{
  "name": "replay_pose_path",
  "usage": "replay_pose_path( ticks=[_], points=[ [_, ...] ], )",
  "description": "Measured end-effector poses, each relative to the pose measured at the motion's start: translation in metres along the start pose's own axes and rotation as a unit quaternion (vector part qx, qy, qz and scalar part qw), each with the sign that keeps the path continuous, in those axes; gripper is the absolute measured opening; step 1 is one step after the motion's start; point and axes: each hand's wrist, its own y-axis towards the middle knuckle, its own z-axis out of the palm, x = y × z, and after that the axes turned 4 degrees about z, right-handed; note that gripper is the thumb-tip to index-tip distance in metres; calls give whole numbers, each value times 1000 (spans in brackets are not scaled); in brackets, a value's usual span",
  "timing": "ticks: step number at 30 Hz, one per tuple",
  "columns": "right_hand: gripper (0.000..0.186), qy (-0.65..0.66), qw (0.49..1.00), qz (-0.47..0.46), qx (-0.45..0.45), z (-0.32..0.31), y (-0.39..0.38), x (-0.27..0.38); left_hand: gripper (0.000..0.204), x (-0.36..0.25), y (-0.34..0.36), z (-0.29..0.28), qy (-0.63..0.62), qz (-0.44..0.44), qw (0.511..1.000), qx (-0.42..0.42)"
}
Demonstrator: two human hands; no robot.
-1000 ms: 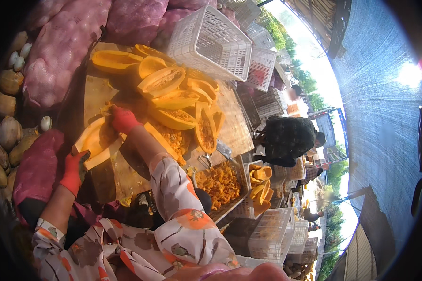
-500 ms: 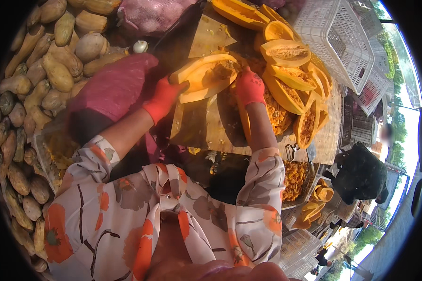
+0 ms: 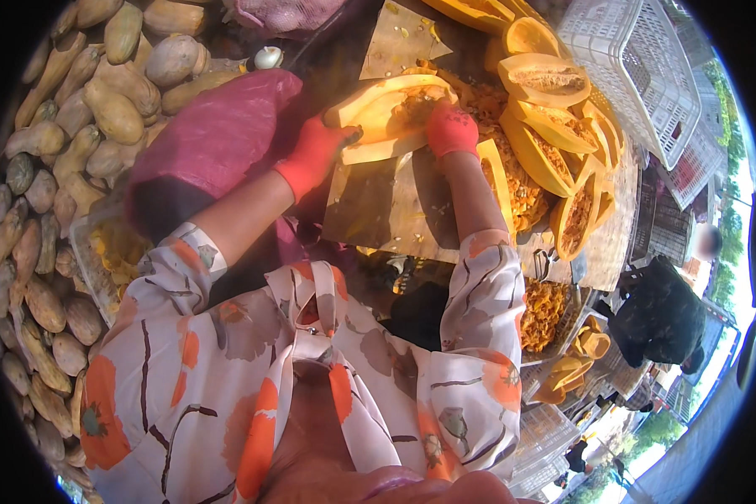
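Note:
A halved orange squash (image 3: 378, 118), cut side up, is held over the board in front of me. My left hand (image 3: 315, 151), in a red glove, grips its left end with the thumb over the rim. My right hand (image 3: 452, 130), also red-gloved, is closed at the right end, by the stringy seed hollow. Its fingertips are hidden, so whether it holds a tool cannot be made out. Loose seeds and pulp (image 3: 525, 202) lie heaped beyond my right wrist. Several cut squash halves (image 3: 546, 80) are stacked to the right of that heap.
Whole squashes (image 3: 113, 109) are piled at the left, beside a pink sack (image 3: 218, 134). A wooden board (image 3: 386, 206) lies under my hands. White plastic crates (image 3: 647, 76) stand at the far right. A crate of orange pulp (image 3: 546, 315) and a person in dark clothes (image 3: 659, 311) are lower right.
My right hand has shifted from the outer right end of the squash half inward over its seed hollow. My left hand keeps its grip. The whole view has shifted slightly.

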Motion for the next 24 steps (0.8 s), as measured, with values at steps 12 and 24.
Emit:
replay_pose_path(
  ticks=[12, 24],
  points=[
    [32, 25, 999, -8, 40, -10, 28, 12, 39, -13, -2, 8, 116, 42, 992, 11],
    [29, 217, 958, 107, 156, -37, -17, 16, 38, -6, 14, 12, -93, -29, 995, -2]
  ],
)
